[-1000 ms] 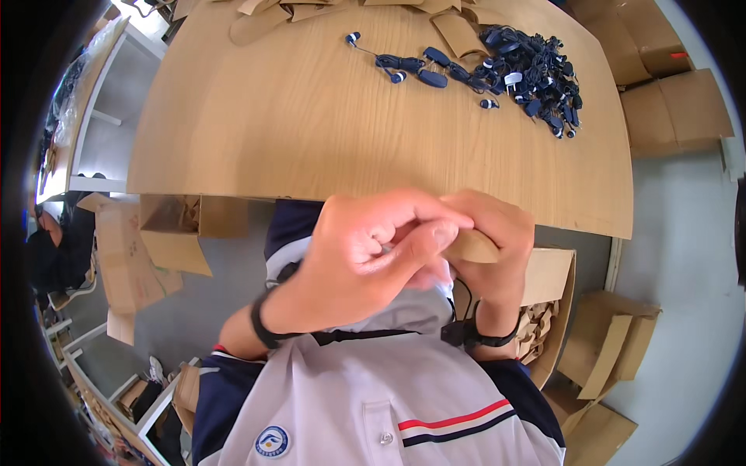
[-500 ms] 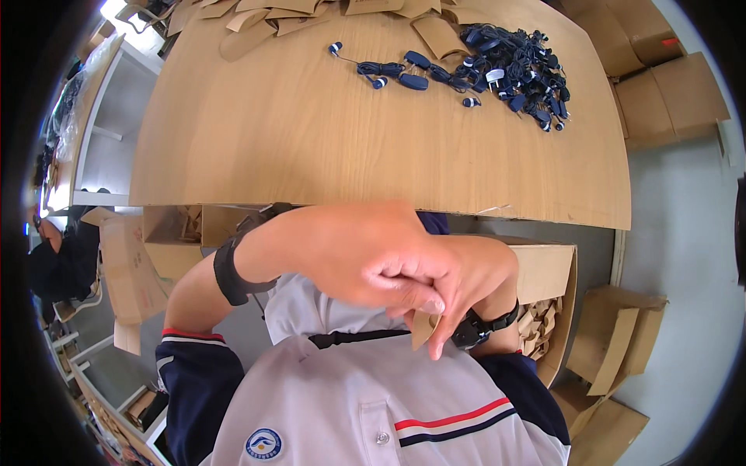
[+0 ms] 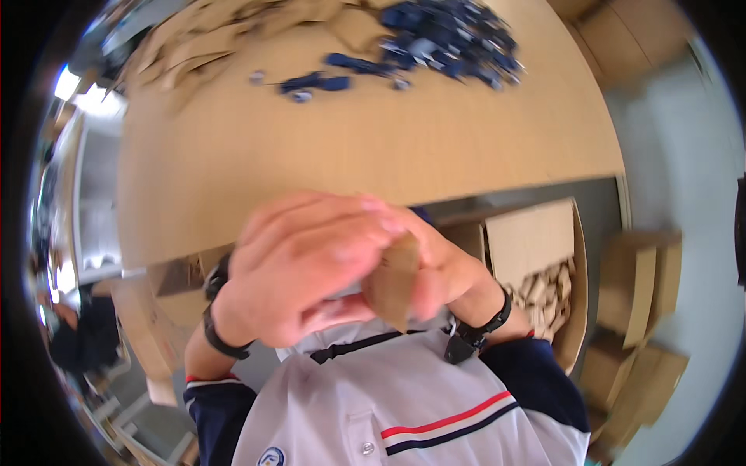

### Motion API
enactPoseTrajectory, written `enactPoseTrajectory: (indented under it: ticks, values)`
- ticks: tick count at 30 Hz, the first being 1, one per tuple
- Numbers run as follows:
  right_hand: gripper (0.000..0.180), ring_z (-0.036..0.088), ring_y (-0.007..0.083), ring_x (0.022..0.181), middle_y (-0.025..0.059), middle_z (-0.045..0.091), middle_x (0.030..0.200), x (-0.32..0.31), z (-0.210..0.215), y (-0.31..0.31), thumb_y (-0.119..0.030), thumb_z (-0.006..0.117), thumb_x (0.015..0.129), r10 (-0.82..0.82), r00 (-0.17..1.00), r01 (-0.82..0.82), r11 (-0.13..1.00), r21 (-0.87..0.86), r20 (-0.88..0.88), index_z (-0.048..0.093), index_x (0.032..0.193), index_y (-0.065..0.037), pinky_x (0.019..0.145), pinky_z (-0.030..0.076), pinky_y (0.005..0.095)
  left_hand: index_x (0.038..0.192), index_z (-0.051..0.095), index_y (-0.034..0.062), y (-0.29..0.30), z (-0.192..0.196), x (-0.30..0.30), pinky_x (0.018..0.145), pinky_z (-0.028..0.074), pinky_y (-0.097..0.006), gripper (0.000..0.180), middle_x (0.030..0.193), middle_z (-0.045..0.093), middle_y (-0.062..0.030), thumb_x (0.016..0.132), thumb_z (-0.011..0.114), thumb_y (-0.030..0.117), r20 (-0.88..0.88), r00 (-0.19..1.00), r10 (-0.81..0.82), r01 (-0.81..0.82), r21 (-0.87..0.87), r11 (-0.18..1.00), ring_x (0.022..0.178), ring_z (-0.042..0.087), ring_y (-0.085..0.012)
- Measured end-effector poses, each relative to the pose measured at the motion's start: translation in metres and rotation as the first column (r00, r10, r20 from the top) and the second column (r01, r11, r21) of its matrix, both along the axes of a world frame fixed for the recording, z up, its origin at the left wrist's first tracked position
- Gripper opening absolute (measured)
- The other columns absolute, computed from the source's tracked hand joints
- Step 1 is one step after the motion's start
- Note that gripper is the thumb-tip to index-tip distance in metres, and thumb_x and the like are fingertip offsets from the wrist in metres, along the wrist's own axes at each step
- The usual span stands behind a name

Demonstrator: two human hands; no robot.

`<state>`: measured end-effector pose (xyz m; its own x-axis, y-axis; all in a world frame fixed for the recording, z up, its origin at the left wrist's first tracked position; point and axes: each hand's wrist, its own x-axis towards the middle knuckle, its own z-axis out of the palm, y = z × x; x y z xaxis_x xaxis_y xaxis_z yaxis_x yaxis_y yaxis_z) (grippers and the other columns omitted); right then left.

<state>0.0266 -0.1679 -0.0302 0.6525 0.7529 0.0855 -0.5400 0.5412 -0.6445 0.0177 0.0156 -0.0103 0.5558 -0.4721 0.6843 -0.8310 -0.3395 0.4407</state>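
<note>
Now a brown cardboard piece (image 3: 395, 281) shows plainly between the person's left hand (image 3: 303, 264) and right hand (image 3: 447, 264), above the lap, near the table's (image 3: 373, 147) close edge; half a second ago, only its tip poked out below them. The right hand is curled closed on the piece. The left is half-curled beside it, too blurred for me to tell whether it grips. The piece is not yet put down, so the handling seems unfinished. Dark corded earphones (image 3: 451, 43) lie untouched on the table.
</note>
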Motion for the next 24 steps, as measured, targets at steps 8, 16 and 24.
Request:
enactPoseTrajectory:
  ticks: [8,16,24]
  values:
    - [0.027,0.063,0.015,0.089,0.0142,0.07,0.1,-0.058,-0.036,-0.212,-0.017,0.063,0.089,-0.229,-0.162,0.83,-0.557,0.007,0.96,0.056,0.107,0.001,0.078,0.051,0.0271,0.14,0.047,0.0047,0.017,0.026,0.084,0.113,0.03,-0.042,0.06,0.143,0.049,-0.0151,0.094,0.055,0.044,0.189,0.976,0.105,-0.213,0.756,0.619,0.135,0.043,-0.0311]
    - [0.069,0.052,0.0316,0.121,0.0175,0.051,0.132,-0.17,-0.184,-0.32,-0.012,0.079,0.079,-0.008,0.432,0.342,-0.924,-0.172,0.902,0.043,0.137,0.002,0.102,0.042,0.0396,0.127,0.058,0.0085,0.051,-0.053,0.161,0.102,0.041,-0.032,0.035,0.128,0.058,-0.0113,0.095,0.057,0.022,-0.036,0.879,0.476,-0.35,0.629,0.694,0.119,0.056,-0.0232]
    - [0.033,0.062,0.0245,0.103,0.0183,0.061,0.118,-0.013,-0.015,-0.136,0.001,0.061,0.086,-0.348,0.186,0.981,0.018,-0.192,0.919,0.056,0.118,0.004,0.091,0.05,0.0358,0.103,0.06,0.0019,0.011,-0.016,0.113,0.081,0.05,-0.025,0.021,0.093,0.066,-0.006,0.084,0.07,0.004,-0.431,0.813,0.391,-0.336,0.201,0.92,0.088,0.064,-0.0129]
